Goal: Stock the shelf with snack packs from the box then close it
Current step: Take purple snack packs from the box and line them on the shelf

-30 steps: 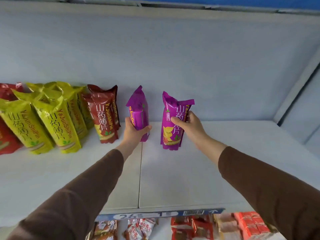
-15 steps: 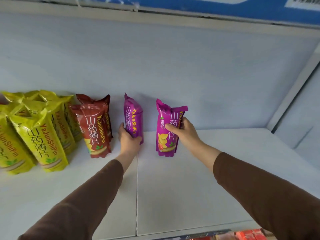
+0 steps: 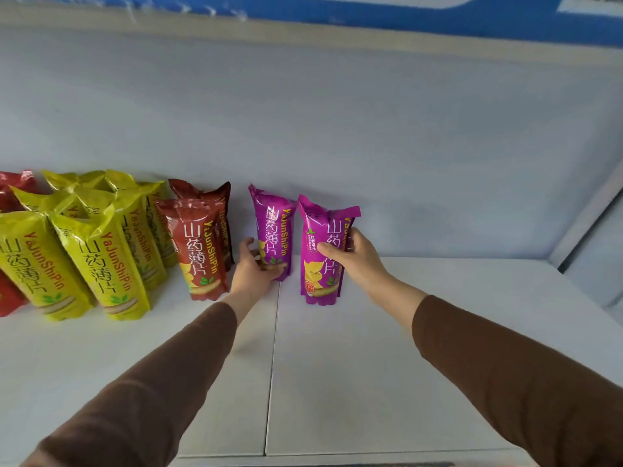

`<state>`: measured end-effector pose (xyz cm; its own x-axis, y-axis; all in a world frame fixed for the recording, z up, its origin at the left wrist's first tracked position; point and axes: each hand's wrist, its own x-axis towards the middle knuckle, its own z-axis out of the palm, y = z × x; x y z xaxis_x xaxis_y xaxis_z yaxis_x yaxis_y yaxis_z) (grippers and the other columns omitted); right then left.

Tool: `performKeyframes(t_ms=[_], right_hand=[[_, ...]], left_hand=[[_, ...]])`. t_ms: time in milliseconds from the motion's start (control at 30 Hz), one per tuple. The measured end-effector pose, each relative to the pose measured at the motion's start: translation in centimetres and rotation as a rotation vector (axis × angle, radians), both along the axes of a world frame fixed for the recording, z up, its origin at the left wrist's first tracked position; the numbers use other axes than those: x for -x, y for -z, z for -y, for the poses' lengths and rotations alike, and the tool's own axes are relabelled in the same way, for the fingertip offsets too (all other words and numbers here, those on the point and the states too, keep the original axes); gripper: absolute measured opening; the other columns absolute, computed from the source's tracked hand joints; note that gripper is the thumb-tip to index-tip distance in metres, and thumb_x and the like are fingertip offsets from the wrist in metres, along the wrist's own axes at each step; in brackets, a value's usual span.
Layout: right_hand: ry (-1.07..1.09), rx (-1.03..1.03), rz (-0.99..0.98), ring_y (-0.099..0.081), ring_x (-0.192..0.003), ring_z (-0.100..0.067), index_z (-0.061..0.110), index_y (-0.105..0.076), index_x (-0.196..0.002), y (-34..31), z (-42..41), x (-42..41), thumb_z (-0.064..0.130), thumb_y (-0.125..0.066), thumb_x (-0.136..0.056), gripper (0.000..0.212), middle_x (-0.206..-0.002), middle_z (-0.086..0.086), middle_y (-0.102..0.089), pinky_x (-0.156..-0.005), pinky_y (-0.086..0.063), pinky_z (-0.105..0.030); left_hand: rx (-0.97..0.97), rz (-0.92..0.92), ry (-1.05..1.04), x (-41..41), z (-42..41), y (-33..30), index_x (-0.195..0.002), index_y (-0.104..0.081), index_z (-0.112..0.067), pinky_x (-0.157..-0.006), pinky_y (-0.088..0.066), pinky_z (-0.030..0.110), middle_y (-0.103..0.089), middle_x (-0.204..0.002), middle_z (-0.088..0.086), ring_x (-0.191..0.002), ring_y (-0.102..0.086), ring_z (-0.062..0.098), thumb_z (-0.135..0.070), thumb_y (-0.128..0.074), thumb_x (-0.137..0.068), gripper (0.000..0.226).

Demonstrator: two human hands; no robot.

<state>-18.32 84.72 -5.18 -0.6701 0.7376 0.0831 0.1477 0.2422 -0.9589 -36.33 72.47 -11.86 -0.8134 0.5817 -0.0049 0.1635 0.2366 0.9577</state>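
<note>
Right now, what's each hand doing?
Left hand: grips the base of the rear purple pack.
Right hand: grips the front purple pack.

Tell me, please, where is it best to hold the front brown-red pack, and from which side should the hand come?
Probably grip the front brown-red pack around its middle, coming from the front. It stands upright and narrow; yellow packs crowd its left, and the left hand sits close on its right.

Two purple snack packs [image 3: 274, 230] stand upright on the white shelf [image 3: 438, 332], the second one [image 3: 323, 251] just to the right of the first. Left of the purple pair stand two brown-red packs [image 3: 199, 251]. Further left are at least five yellow packs [image 3: 101, 261], and red packs [image 3: 15, 190] cut off by the edge, number unclear.
</note>
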Motion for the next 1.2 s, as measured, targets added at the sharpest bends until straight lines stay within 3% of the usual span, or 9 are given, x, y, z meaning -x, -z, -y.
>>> performKeyframes(t_ms=[267, 500, 667, 867, 1100, 1200], right_hand=[[-0.022, 0.008, 0.015, -0.068, -0.106, -0.014, 0.024, -0.052, -0.127, 0.2, 0.2, 1.1, 0.048, -0.078, -0.083, 0.056, -0.121, 0.006, -0.068, -0.092, -0.059, -0.039], [-0.07, 0.016, -0.029, -0.069, -0.105, -0.012, 0.026, -0.052, -0.125, -0.2, 1.3, 1.9, 0.048, -0.078, -0.082, 0.055, -0.117, 0.01, -0.069, -0.088, -0.059, -0.033], [-0.116, -0.016, -0.049, -0.069, -0.105, -0.012, 0.025, -0.054, -0.124, -0.3, 2.9, 3.0, 0.048, -0.08, -0.08, 0.056, -0.117, 0.01, -0.07, -0.092, -0.059, -0.038], [-0.148, -0.001, -0.069, -0.07, -0.104, -0.012, 0.023, -0.055, -0.125, 0.1, 5.4, 5.0, 0.044, -0.081, -0.081, 0.055, -0.117, 0.008, -0.071, -0.093, -0.059, -0.04], [-0.175, -0.055, -0.056, -0.064, -0.092, 0.001, 0.026, -0.051, -0.126, 0.0, 8.2, 6.3, 0.042, -0.079, -0.084, 0.053, -0.111, 0.016, -0.065, -0.076, -0.054, -0.019], [-0.169, -0.058, -0.068, -0.064, -0.09, 0.003, 0.028, -0.051, -0.124, 0.1, 8.6, 6.5, 0.04, -0.079, -0.083, 0.051, -0.107, 0.019, -0.064, -0.075, -0.053, -0.018]], left_hand=[[0.041, -0.063, -0.071, 0.2, -0.1, -0.5, -0.137, -0.04, -0.024, -0.099, -0.05, 0.045, -0.059, -0.13, 0.0, -0.119, -0.061, 0.024, -0.031, -0.084, -0.079, 0.074], [0.129, -0.123, -0.032, -1.2, 2.1, -1.7, -0.152, -0.025, -0.026, -0.104, -0.05, 0.045, -0.049, -0.143, 0.001, -0.13, -0.054, 0.024, -0.035, -0.086, -0.077, 0.097], [0.302, -0.275, 0.053, -2.1, 5.5, -1.8, -0.158, -0.02, -0.021, -0.111, -0.042, 0.046, -0.032, -0.16, 0.004, -0.143, -0.039, 0.027, -0.025, -0.078, -0.086, 0.093], [0.386, -0.362, 0.107, -3.3, 9.6, -1.9, -0.157, -0.023, -0.02, -0.108, -0.044, 0.039, -0.038, -0.157, 0.002, -0.141, -0.042, 0.023, -0.031, -0.076, -0.087, 0.089], [0.522, -0.523, 0.185, -3.1, 13.3, -2.5, -0.155, -0.028, -0.024, -0.105, -0.044, 0.034, -0.038, -0.156, -0.001, -0.139, -0.043, 0.02, -0.04, -0.073, -0.089, 0.081], [0.596, -0.627, 0.236, -3.1, 14.5, -3.1, -0.152, -0.034, -0.025, -0.107, -0.041, 0.032, -0.038, -0.156, -0.001, -0.138, -0.042, 0.02, -0.043, -0.071, -0.089, 0.075]])
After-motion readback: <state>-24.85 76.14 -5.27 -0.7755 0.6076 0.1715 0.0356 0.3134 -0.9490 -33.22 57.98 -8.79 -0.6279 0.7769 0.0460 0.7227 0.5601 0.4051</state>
